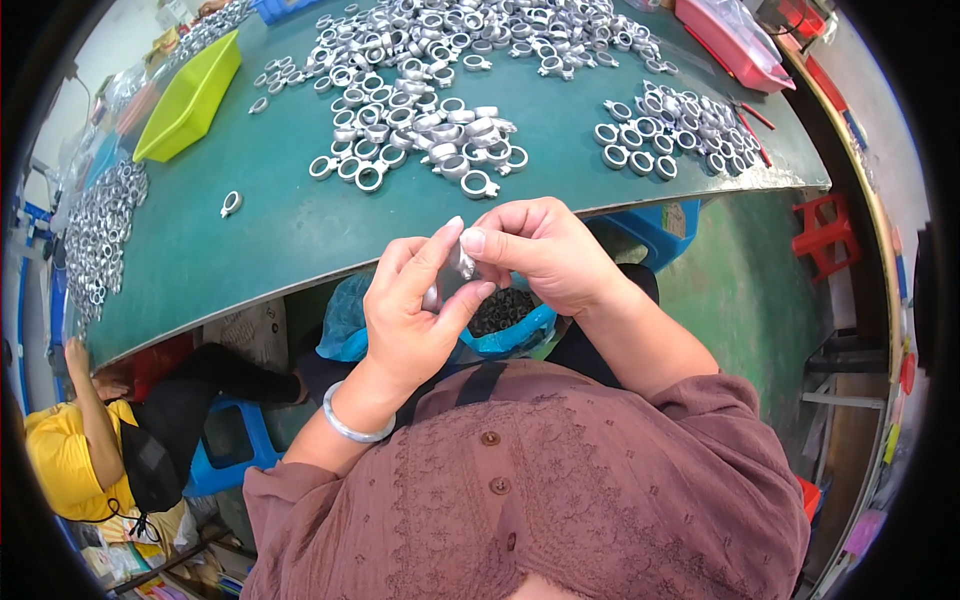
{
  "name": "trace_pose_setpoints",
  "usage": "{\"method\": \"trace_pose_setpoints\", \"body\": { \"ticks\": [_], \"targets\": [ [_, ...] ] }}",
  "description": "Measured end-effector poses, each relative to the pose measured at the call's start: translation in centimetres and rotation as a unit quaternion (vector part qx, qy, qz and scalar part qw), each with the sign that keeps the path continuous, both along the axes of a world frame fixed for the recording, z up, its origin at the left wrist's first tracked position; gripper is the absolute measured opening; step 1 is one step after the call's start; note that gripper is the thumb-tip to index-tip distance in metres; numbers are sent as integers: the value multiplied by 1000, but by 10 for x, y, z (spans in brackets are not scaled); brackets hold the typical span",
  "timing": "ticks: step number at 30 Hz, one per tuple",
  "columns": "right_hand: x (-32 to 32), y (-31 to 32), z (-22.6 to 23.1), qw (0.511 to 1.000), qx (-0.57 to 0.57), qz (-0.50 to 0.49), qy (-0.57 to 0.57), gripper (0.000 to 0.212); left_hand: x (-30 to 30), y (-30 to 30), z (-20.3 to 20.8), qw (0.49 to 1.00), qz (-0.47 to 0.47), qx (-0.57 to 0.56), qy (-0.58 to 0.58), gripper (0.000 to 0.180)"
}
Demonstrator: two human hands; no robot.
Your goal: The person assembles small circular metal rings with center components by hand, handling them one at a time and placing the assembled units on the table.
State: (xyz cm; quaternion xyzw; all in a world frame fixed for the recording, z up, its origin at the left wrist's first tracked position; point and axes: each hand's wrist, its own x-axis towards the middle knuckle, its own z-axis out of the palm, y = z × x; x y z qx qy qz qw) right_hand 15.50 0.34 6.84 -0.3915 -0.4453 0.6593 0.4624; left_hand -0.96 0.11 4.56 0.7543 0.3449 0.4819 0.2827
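Over the near edge of the table, my left hand (408, 308) and my right hand (548, 254) meet with bent fingers. Between their fingertips is a small silver metal ring clamp (465, 264), mostly covered by the fingers. My left hand also has a bit of silver metal showing by its palm; whether it belongs to the same clamp I cannot tell. My right thumb and fingers pinch at the clamp's end. Just below the hands, a blue plastic bag (520, 338) holds many small dark ring-shaped parts (500, 312).
A large heap of ring clamps (400, 110) covers the green table's (270, 190) middle, with a smaller pile (665, 130) and red-handled pliers (756, 116) at right. A yellow-green tray (190, 100) and pink tray (735, 45) stand farther back. A person in yellow (85, 450) sits at left.
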Motion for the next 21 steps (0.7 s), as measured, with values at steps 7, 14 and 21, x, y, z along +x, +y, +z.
{"method": "trace_pose_setpoints", "body": {
  "ticks": [7, 14, 21],
  "targets": [
    [-3, -1, -8, 1000, -23, 21, 0, 23, -4, 4, -8, 993, -38, -82, -71, 34],
    [-1, -3, -7, 999, -19, 48, -15, 20, -5, 3, -9, 984, -42, -137, -102, 27],
    [0, -5, -7, 994, 39, -2, -101, 18, -8, 1, -9, 970, -57, -205, -116, 21]
  ]
}}
